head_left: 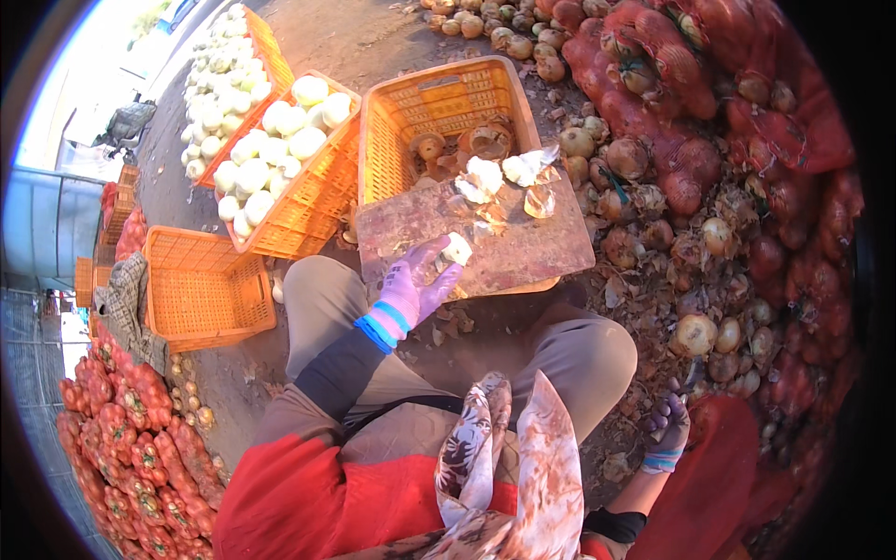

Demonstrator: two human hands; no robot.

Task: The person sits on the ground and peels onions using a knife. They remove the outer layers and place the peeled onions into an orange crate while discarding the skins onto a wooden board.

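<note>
My left hand, in a pink glove with a blue-striped cuff, holds a pale piece of onion over a worn board. The board lies across the near end of an orange plastic crate. White onion pieces and papery skins lie on the board's far side. Low on the right, my gloved right hand is closed around a knife; its blade points up toward a loose unpeeled onion. Fingers hide much of the handle.
Peeled white onions fill an orange crate on the left, with another full crate behind it. Nearer stands an orange crate. Red mesh sacks of onions are piled right, more sacks at lower left. Skins litter the ground.
</note>
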